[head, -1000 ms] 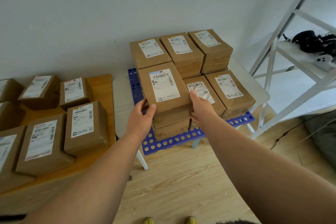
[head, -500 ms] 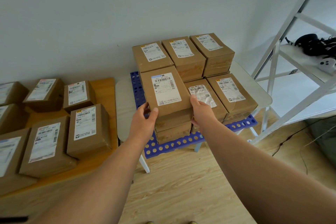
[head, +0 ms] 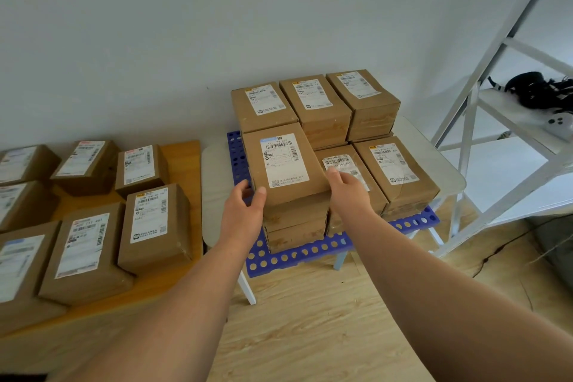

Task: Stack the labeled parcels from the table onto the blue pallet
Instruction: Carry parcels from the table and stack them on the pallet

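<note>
A brown parcel (head: 285,161) with a white label lies on top of the front-left stack on the blue pallet (head: 297,253). My left hand (head: 245,214) curls round its near-left corner, thumb on the front edge. My right hand (head: 348,192) lies with straight fingers against the parcel's right side, above the lower neighbouring parcel (head: 356,170). The pallet carries several stacks of parcels in two rows. More labelled parcels (head: 152,220) lie on the wooden table (head: 183,158) to the left.
The pallet rests on a small white table (head: 217,183) against the wall. A white shelf frame (head: 474,121) stands at the right, holding a black item (head: 533,93) and a white controller (head: 558,125). Wood flooring lies below.
The parcel has settled onto the front-left stack. My right hand has loosened from gripping its right edge, and the fingers now lie straight beside it. The left hand stays at the corner.
</note>
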{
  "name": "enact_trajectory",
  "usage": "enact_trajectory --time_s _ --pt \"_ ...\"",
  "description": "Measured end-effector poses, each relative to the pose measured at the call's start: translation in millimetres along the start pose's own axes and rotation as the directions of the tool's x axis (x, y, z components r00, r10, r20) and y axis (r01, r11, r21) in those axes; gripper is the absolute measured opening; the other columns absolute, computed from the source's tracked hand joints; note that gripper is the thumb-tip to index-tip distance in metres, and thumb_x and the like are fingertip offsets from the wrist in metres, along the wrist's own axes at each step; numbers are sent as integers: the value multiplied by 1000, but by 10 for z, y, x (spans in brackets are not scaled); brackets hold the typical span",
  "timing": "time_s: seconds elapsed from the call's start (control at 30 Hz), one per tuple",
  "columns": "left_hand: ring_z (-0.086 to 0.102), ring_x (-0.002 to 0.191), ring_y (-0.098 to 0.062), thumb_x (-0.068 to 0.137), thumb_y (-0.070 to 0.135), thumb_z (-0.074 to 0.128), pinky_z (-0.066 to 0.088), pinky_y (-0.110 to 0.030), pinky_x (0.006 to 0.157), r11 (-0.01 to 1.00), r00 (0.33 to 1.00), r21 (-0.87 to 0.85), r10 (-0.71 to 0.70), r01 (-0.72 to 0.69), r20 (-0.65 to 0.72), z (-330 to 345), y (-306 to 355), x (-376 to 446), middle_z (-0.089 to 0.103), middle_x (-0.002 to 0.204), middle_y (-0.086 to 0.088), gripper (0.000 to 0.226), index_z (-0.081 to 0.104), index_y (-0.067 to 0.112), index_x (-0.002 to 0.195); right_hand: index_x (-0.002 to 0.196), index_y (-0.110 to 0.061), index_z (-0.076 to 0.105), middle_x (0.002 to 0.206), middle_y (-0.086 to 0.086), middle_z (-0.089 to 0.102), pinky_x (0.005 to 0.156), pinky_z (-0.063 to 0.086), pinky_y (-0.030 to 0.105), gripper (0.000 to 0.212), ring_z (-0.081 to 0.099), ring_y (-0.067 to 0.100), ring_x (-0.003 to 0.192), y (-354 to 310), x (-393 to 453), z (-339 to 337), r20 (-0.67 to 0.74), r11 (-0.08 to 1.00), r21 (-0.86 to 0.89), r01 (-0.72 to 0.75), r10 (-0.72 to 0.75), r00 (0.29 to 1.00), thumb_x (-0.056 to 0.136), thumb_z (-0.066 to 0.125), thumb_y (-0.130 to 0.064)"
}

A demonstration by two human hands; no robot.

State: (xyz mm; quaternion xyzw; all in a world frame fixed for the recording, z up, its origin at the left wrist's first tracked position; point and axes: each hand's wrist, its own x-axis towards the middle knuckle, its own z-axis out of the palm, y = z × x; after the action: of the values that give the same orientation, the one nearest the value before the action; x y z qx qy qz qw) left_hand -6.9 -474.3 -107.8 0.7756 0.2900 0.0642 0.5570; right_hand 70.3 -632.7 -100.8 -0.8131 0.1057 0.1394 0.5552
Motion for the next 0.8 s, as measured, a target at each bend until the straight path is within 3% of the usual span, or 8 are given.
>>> enact_trajectory --time_s 0.1,0.2,0.27,0.4,0.53,0.7,0.8 --pt "49 125 -16 98 39 51 45 -40 103 1000 998 -12 17 -18 -60 -36 70 -16 48 141 1 55 34 20 147 133 -24 55 123 -5 61 80 42 26 38 57 14 111 -151 -77 18 -101 992 14 127 -125 987 101 41 -40" --pt "44 129 -14 99 35 51 38 -29 97 998 990 8 62 -61 -127 -138 187 -46 44 145 2 54 33 21 148 137 -26 50 133 -10 56 92 41 26 38 51 10 123 -397 -218 110 -131 956 -12 293 -292 948 102 43 -36" --pt "43 129 -13 99 35 51 35 -29 95 997 982 23 75 -72 -176 -264 241 -72 44 146 4 54 33 23 148 135 -30 51 130 -15 56 91 43 26 35 52 6 118 -539 -323 240 -66 926 -1 379 -378 924 102 43 -37" --pt "44 121 -6 98 36 52 36 -29 95 997 958 0 76 -79 -277 -676 236 -183 44 145 6 54 33 28 147 130 -30 54 121 -15 58 76 37 13 31 52 -5 94 -731 -520 645 116 905 45 423 -425 898 102 42 -37" --pt "44 129 -13 99 36 50 36 -28 94 1000 917 -9 20 -26 -398 -1241 80 -254 44 146 7 52 33 29 147 133 -31 55 127 -12 59 86 41 22 34 54 4 109 -841 -718 1099 242 887 60 457 -457 856 101 45 -37" --pt "45 129 -16 99 36 49 38 -31 97 994 832 -102 -80 28 -548 -2103 -278 -266 47 144 5 51 33 29 147 116 -26 64 102 -12 65 71 44 20 23 58 3 89 -1179 -1036 1860 325 854 32 520 -501 802 97 53 -33" --pt "44 132 -20 100 35 48 38 -37 103 990 798 -133 -125 57 -589 -2705 -488 -259 45 145 4 49 33 29 146 107 -26 66 97 -14 65 69 43 20 18 59 4 91 -1338 -1275 2468 369 836 27 547 -517 772 96 56 -36"
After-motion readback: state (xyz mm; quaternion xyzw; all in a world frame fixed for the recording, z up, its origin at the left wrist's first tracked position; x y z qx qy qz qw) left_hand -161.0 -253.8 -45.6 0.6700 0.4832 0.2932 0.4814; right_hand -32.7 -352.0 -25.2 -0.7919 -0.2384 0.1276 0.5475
